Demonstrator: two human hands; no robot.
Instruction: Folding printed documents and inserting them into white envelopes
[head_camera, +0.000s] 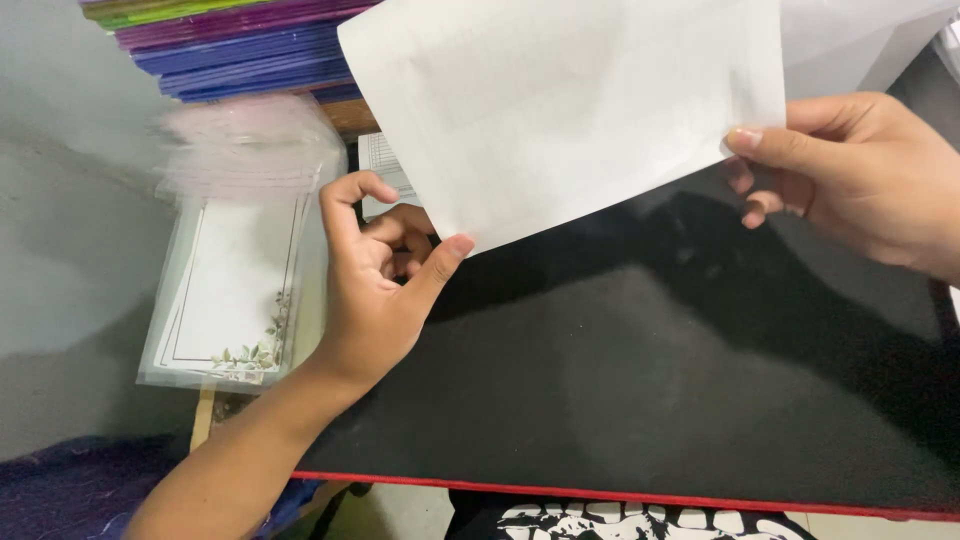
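A white sheet of paper (570, 100) hangs tilted above a black mat (650, 380). My left hand (375, 270) pinches the sheet's lower left corner between thumb and curled fingers. My right hand (860, 180) grips the sheet's right edge, thumb on top and fingers behind. The sheet hides part of the mat and the things behind it.
Left of the mat lies a stack of clear-sleeved cards with a floral border (235, 300). A pile of purple, blue and green books (240, 45) stands at the back left. The mat has a red front edge (600, 492). A grey surface (70, 250) lies at far left.
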